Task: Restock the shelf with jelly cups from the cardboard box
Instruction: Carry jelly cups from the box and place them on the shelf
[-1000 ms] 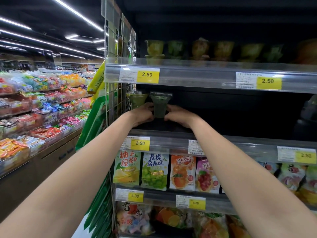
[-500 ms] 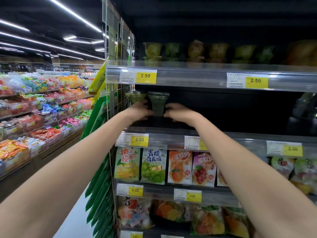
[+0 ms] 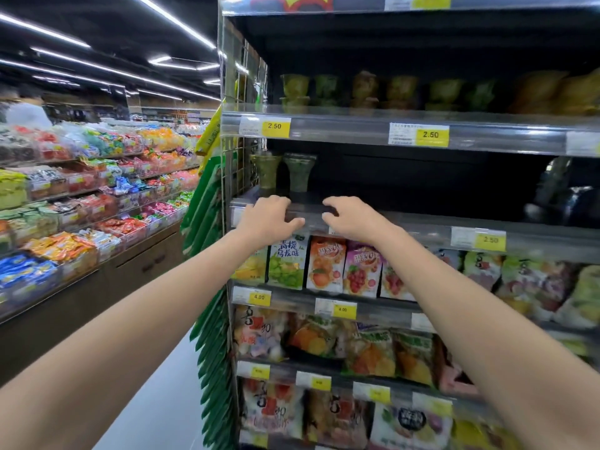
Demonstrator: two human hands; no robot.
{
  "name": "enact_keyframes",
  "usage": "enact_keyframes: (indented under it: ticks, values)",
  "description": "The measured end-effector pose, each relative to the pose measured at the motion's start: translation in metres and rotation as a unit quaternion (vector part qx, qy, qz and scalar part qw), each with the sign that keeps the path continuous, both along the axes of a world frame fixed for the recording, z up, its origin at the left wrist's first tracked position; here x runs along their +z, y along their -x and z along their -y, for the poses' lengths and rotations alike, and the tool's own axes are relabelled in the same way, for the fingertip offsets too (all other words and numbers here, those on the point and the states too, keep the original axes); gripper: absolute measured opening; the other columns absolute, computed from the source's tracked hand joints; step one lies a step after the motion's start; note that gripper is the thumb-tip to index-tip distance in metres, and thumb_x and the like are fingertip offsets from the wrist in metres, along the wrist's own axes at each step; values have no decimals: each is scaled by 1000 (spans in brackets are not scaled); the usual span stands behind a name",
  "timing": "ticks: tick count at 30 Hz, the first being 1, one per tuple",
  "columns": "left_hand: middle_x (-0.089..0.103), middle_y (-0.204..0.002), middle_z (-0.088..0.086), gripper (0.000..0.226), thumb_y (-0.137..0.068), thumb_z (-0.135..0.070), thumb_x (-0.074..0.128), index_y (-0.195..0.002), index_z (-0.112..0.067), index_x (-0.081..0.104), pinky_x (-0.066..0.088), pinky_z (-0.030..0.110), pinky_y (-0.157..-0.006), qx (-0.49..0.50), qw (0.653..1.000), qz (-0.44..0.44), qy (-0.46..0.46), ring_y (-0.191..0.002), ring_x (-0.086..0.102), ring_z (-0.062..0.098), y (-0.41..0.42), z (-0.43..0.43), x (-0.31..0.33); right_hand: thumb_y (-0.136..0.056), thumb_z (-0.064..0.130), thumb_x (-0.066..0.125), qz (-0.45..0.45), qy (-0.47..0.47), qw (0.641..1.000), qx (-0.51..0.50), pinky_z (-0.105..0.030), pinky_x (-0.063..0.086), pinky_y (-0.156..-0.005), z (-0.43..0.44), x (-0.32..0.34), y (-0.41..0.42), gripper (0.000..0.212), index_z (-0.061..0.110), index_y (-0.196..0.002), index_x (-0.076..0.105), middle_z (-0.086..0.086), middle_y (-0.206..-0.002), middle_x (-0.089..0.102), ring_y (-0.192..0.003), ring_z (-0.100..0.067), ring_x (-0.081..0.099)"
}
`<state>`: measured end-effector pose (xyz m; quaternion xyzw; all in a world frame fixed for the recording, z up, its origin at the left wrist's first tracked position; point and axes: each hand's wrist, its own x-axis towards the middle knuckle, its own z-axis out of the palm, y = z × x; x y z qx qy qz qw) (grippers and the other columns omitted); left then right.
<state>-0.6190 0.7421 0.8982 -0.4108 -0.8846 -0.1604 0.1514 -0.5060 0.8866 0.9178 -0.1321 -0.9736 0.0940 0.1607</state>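
Two green jelly cups stand side by side at the left end of the dark middle shelf [image 3: 422,219]: one [image 3: 266,172] against the wire side panel, the other [image 3: 299,173] just right of it. My left hand [image 3: 268,219] and my right hand [image 3: 352,219] hover in front of the shelf's front rail, below the cups. Both hands have loosely curled fingers and hold nothing. The rest of that shelf is dark and mostly bare. The cardboard box is out of view.
The shelf above carries a row of jelly cups [image 3: 367,89] behind yellow 2.50 price tags [image 3: 430,134]. Below hang rows of fruit snack pouches [image 3: 326,264]. Green packets [image 3: 207,241] hang on the shelf's left end. Candy bins [image 3: 81,190] line the aisle at left.
Both hands have let go of the right-hand green cup and drawn back and down to the shelf's front rail. The cup stays standing next to the first one.
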Motion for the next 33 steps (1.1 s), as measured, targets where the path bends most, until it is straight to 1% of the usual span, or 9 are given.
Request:
enact_keyframes:
  ticks: [3, 8, 12, 16, 19, 21, 26, 29, 33]
  values:
    - [51, -137, 10, 64, -92, -53, 48, -141, -11, 41, 42, 41, -96, 14, 999, -45, 18, -124, 49, 29, -38, 24, -11, -100, 27, 41, 8, -27, 1000, 11, -41, 39, -107, 17, -11, -34, 51, 10, -147, 33, -9, -150, 39, -134, -26, 41]
    - [56, -127, 10, 57, -92, -52, 49, -132, -11, 47, 43, 41, -90, 54, 996, -55, 47, -115, 54, 31, -112, 82, -50, -99, 30, 44, 50, -70, 994, 61, -38, 50, -88, 65, -51, -94, 47, 11, -142, 43, -8, -132, 56, -115, -25, 55]
    - [56, -128, 9, 56, -92, -50, 50, -133, -11, 47, 45, 39, -88, 91, 993, 3, 76, -116, 54, 30, -173, 145, -105, -100, 32, 45, 79, -59, 988, 121, -34, 48, -90, 121, -97, -142, 47, 12, -142, 43, -7, -139, 52, -123, -24, 52]
    - [55, -130, 10, 58, -92, -50, 51, -132, -9, 47, 46, 41, -92, 129, 984, 70, 97, -118, 53, 29, -226, 217, -161, -99, 35, 45, 125, -39, 974, 183, -31, 48, -75, 187, -153, -176, 46, 15, -140, 46, -4, -134, 56, -119, -24, 55]
    - [54, -133, 8, 60, -90, -50, 53, -136, -13, 45, 45, 42, -93, 174, 972, 113, 113, -121, 52, 30, -262, 273, -198, -96, 39, 47, 162, -53, 959, 226, -35, 47, -83, 241, -200, -186, 47, 19, -139, 47, -3, -130, 59, -121, -24, 53]
    - [55, -132, 8, 60, -89, -51, 54, -134, -14, 46, 46, 42, -94, 208, 960, 147, 117, -120, 52, 30, -281, 313, -223, -96, 40, 46, 186, -50, 948, 252, -37, 44, -93, 280, -228, -193, 49, 19, -140, 45, -2, -135, 56, -126, -22, 49]
    - [55, -133, 8, 59, -87, -49, 57, -132, -13, 48, 44, 42, -96, 294, 920, 221, 137, -121, 51, 31, -324, 422, -284, -95, 37, 48, 250, -54, 910, 327, -37, 40, -101, 381, -292, -204, 47, 19, -139, 46, -3, -132, 57, -128, -24, 46]
    - [52, -137, 6, 60, -89, -49, 54, -137, -16, 45, 44, 41, -98, 347, 887, 262, 153, -124, 49, 30, -353, 492, -315, -94, 38, 49, 285, -68, 879, 375, -40, 42, -101, 448, -325, -209, 47, 21, -137, 47, -4, -133, 57, -126, -26, 48]
    - [48, -141, 4, 60, -90, -47, 55, -140, -17, 41, 41, 40, -100, 413, 833, 337, 149, -128, 46, 27, -395, 588, -355, -95, 35, 49, 327, -77, 833, 440, -37, 42, -98, 545, -362, -220, 47, 21, -139, 46, -5, -134, 57, -127, -25, 48]
